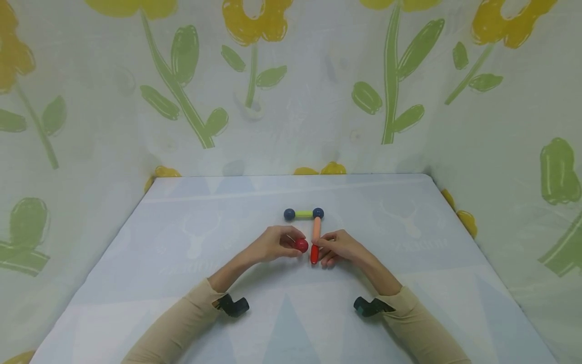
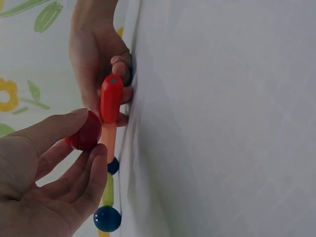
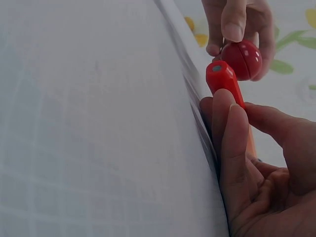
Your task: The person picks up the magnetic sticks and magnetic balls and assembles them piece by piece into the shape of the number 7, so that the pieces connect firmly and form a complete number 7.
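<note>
My left hand (image 1: 281, 243) pinches a glossy red ball (image 1: 301, 245) between thumb and fingers. Just to its right, my right hand (image 1: 338, 247) grips a red toy rod (image 1: 314, 255), whose free end shows a small grey disc in both wrist views. End to end with that rod lies a peach-orange rod (image 1: 317, 228), reaching away to a navy ball (image 1: 318, 213). From there a lime-green rod (image 1: 303, 214) runs left to a second navy ball (image 1: 289, 215). In the head view a small gap separates the red ball from the red rod.
All of this is on a table with a pale patterned cloth (image 1: 286, 328). Hanging fabric with yellow flowers (image 1: 291, 101) encloses the back and both sides. A dark camera (image 1: 234, 306) is strapped at the left wrist, another camera (image 1: 367, 307) at the right.
</note>
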Demonstrator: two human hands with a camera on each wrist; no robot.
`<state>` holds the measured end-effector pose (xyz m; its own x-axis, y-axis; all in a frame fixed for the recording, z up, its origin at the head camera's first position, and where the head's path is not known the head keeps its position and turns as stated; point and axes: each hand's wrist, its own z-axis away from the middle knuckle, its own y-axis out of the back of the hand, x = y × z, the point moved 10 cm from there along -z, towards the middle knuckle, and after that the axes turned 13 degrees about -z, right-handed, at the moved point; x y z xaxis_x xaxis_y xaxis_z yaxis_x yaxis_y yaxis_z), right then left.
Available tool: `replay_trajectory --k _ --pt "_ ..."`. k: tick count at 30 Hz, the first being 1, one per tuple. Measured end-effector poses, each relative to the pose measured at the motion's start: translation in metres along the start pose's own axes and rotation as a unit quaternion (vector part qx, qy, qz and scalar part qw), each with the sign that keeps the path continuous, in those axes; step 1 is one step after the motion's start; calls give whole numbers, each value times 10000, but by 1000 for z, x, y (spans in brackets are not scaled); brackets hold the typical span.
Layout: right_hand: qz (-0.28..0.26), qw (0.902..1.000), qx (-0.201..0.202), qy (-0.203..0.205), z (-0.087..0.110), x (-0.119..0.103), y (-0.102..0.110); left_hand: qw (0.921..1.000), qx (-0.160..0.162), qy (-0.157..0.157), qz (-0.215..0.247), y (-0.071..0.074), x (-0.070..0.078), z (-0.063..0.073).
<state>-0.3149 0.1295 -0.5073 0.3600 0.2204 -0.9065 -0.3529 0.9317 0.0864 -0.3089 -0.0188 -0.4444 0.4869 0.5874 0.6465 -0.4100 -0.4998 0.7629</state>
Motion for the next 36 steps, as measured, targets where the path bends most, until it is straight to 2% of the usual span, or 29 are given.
replay_trajectory --k 8,15,30,36 --pt "53 10000 8 40 -1 0 1 9995 -151 -257 136 -9 6 4" --pt "55 9999 -13 86 0 0 1 9988 -419 -234 137 -18 8 6" --pt "7 9999 -91 138 0 -1 0 9946 -883 -529 134 -30 21 14" --pt "30 9999 -63 141 0 -1 0 9929 -1052 -519 196 -37 23 15"
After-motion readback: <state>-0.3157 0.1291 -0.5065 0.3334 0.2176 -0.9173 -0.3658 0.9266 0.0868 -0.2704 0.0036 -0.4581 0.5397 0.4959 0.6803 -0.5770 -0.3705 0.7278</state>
